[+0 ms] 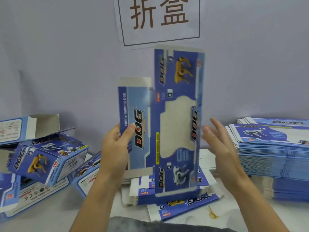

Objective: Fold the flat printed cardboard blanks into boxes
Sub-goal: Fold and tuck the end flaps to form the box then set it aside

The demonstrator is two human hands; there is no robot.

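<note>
Flat printed cardboard blank (177,124), blue with "DOG" lettering, robot-dog pictures and a window cut-out: stood upright at the centre of the frame, its lower edge over the small stack of blanks (167,195) lying on the surface (50,213) at lower centre. Left hand (115,146): gripped the blank's left-hand panel, thumb curled over the printed face, fingers behind the panel. Right hand (219,144): fingers straight and spread, just to the right of the blank's right edge; whether it touched the card could not be told, the hand being blurred. Tall stack of flat blanks (274,158): sat at the right of the frame, printed side up. Folded boxes (48,159): several lay heaped at the left of the frame, some tilted, the uppermost one with an open end flap (45,124). Yellow rubber band (213,215): lay on the surface at lower right of centre, near the small stack. White paper sign (158,19) with two large brown characters inside a thin frame: was fixed to the pale wall (58,56) at upper centre, behind the top of the held blank. Dark fabric (142,225): showed at the bottom edge between the two forearms.
</note>
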